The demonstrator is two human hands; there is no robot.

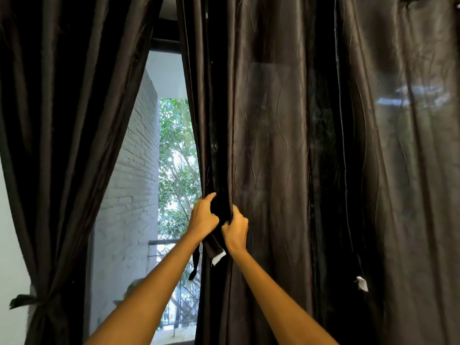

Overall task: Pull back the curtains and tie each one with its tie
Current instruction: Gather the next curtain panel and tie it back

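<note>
A dark brown curtain [62, 145] hangs on the left, gathered low and bound by a dark tie [27, 298] at the wall. A second dark brown curtain [273, 145] hangs loose over the middle and right. My left hand [202, 217] grips its left edge at mid height. Right beside it, my right hand [235, 231] pinches a fold of the same curtain. A dark strip with a white end [216, 252] hangs just below both hands, and a thin dark strap [195, 266] dangles under my left wrist.
Between the curtains a window [169, 70] shows a white brick wall [134, 183], green trees [176, 145] and a balcony railing [161, 242]. A white tag [362, 283] hangs on the right curtain. A pale wall [10, 245] lies at the far left.
</note>
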